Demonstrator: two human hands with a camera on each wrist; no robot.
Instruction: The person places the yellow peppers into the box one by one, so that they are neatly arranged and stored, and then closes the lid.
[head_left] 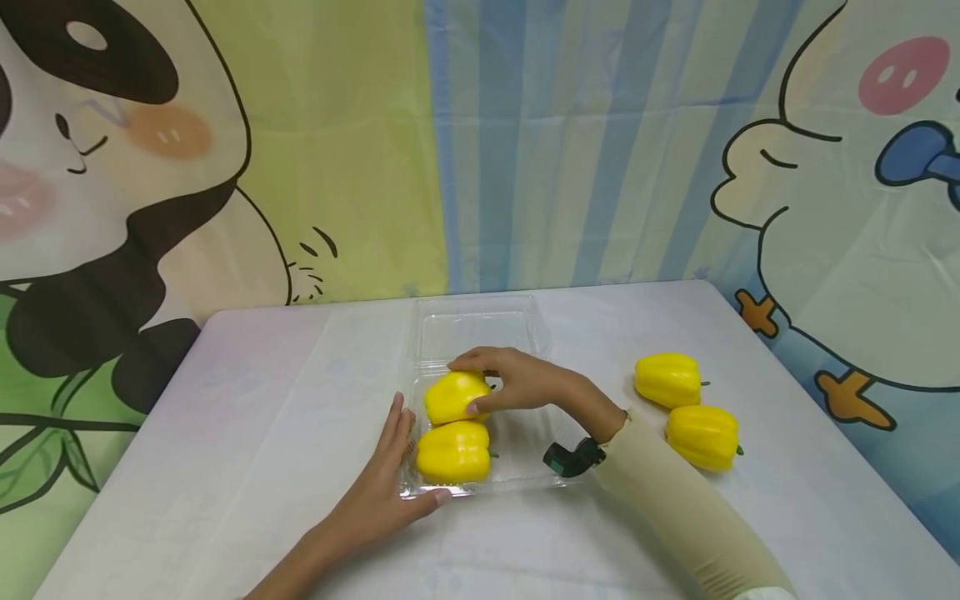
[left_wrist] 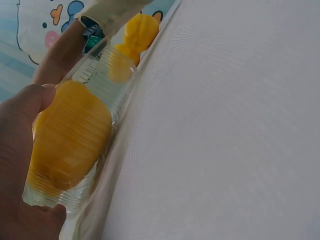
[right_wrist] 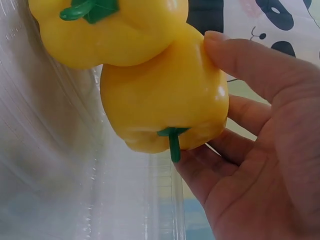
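Note:
A clear plastic clamshell box (head_left: 525, 442) lies on the table with its lid (head_left: 480, 333) folded back. In its left side, a yellow bell pepper (head_left: 453, 454) with a green stem sits at the front. Behind and against it is a second yellow bell pepper (head_left: 454, 397), which my right hand (head_left: 521, 382) grips between thumb and fingers; the right wrist view shows the hand (right_wrist: 265, 125) around its side. My left hand (head_left: 390, 475) rests at the box's front left corner, fingers extended along the left wall and thumb by the front rim.
Two more yellow bell peppers, a rear one (head_left: 667, 380) and a front one (head_left: 702, 437), lie on the white-covered table (head_left: 247, 467) right of the box. A printed cartoon curtain (head_left: 360, 150) hangs behind. A dark device (head_left: 573, 458) is strapped to my right wrist.

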